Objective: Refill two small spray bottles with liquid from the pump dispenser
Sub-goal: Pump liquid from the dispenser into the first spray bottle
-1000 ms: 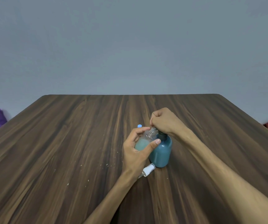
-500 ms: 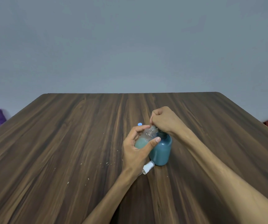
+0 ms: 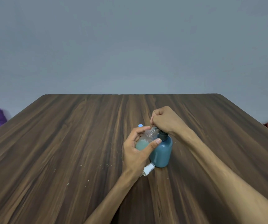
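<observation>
The filling step is in hand. The left hand (image 3: 136, 152) is wrapped around a small clear spray bottle (image 3: 146, 141), thumb across its front, holding it tilted with the open threaded neck leaning toward the top of the teal pump dispenser (image 3: 161, 152). Pale liquid sits in the lower part of the small bottle, so it looks partly filled. The right hand (image 3: 165, 121) is closed into a fist on top of the pump head, pressing or gripping it (the nozzle itself is hidden beneath the fingers). The dispenser stands upright on the table (image 3: 65, 143), right of centre and well in from every edge, and the small bottle touches its shoulder.

A white spray cap (image 3: 148, 169) lies on the table just at the dispenser's base on the near side, partly behind the left wrist. A small pale blue round thing (image 3: 140, 125) peeks out just beyond the left fingers; I cannot tell what it is.

Next, I judge, the neck must stay right under the spout while the pump is pressed, then the cap goes back on
</observation>
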